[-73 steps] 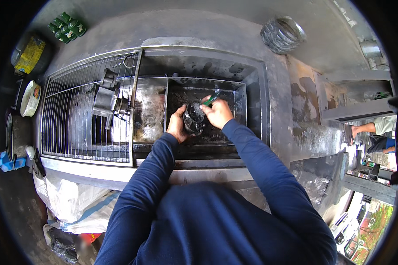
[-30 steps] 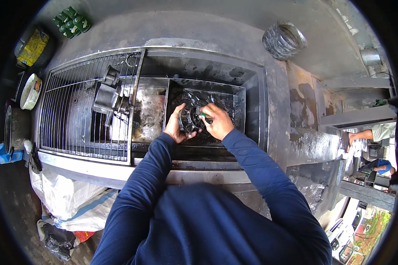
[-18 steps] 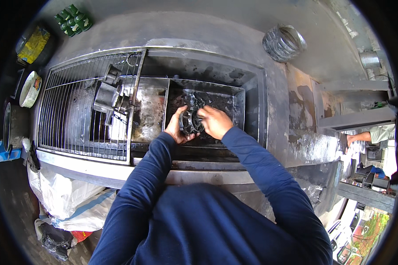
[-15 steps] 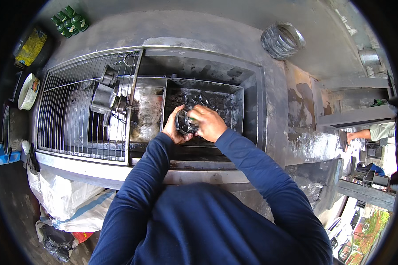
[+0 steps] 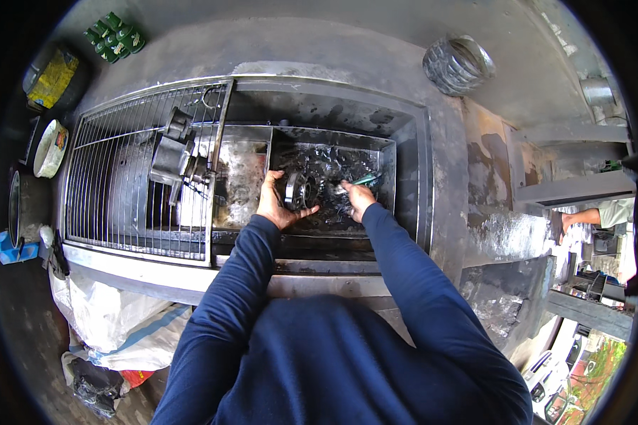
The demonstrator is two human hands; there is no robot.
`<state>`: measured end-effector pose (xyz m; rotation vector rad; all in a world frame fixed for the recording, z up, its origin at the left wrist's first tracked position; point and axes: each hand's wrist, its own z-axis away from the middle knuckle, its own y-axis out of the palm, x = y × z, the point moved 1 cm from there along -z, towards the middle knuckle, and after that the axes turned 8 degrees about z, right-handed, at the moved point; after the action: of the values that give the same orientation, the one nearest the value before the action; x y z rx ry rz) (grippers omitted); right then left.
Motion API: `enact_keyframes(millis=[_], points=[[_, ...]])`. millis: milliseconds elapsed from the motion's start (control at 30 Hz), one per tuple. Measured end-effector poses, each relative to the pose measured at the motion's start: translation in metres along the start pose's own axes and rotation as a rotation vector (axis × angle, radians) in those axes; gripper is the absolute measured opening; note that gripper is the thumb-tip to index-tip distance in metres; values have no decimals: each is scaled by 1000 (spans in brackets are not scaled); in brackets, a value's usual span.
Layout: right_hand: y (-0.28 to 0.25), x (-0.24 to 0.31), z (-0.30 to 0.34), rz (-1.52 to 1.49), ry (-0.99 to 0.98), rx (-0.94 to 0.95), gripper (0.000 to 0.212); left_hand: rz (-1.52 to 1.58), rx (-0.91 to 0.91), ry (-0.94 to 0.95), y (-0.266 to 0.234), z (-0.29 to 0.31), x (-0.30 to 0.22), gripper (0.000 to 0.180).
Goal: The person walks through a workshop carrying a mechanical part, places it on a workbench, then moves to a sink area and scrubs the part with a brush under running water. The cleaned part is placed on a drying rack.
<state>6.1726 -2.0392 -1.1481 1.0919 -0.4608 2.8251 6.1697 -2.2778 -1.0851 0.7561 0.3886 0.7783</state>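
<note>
My left hand grips a round, dark metal ring-shaped part, thumb at its upper side and fingers under its lower side. The part is wet and held over a metal tray of dark, rippling liquid. To the right of it, my right hand is closed on what looks like a green-handled brush. The brush's head is blurred against the liquid, apart from the part.
Left of the tray, a wire rack over the basin carries a grey metal casting. Green bottles and a coiled strip roll stand behind. White sacks lie front left. Another person's bare foot shows at right.
My right hand has moved right, away from the round metal part, and the green handle now shows. My left hand still holds the part, which has turned. The liquid is more stirred.
</note>
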Motion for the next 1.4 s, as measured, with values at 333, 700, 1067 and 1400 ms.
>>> enact_keyframes(millis=[333, 700, 1067, 1400], points=[[27, 53, 91, 569, -781, 239, 12, -147, 68, -51, 0, -6, 6, 77], [28, 73, 111, 626, -1200, -23, 15, -333, 14, -12, 0, -11, 18, 49], [23, 86, 122, 1274, -1320, -26, 30, -393, 14, -37, 11, -2, 17, 52], [26, 85, 85, 758, -843, -14, 18, -353, 32, -54, 6, -7, 14, 51]])
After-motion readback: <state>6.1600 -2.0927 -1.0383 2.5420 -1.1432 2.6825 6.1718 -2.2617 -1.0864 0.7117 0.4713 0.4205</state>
